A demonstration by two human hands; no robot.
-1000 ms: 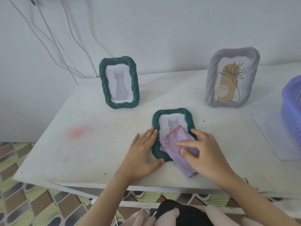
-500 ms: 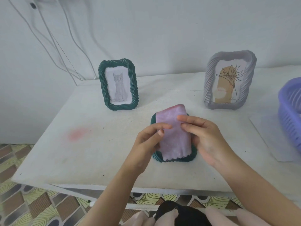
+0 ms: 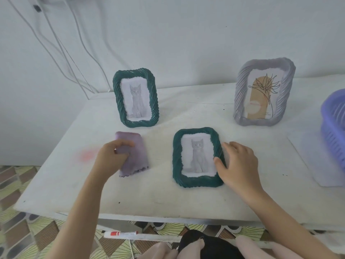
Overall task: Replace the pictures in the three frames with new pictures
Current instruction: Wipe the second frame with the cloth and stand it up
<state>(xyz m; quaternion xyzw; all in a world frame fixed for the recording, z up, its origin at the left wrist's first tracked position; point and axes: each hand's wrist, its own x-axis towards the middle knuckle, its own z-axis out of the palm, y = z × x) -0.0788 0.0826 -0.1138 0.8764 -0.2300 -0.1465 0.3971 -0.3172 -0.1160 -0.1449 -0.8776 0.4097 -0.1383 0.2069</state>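
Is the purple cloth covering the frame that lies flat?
No, the cloth lies on the table left of the flat frame, gripped by the left hand.

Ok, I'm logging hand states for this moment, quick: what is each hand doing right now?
Left hand: holding the purple cloth, fingers curled on it.
Right hand: open, thumb and fingertips touching the right edge of the flat green frame.

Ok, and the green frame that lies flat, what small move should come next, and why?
Probably the right hand should grip the flat green frame by its right edge and lift it to stand it up. Its thumb touches that edge. The left hand holds the purple cloth on the table, apart from this frame. The other green frame and the grey frame stand upright.
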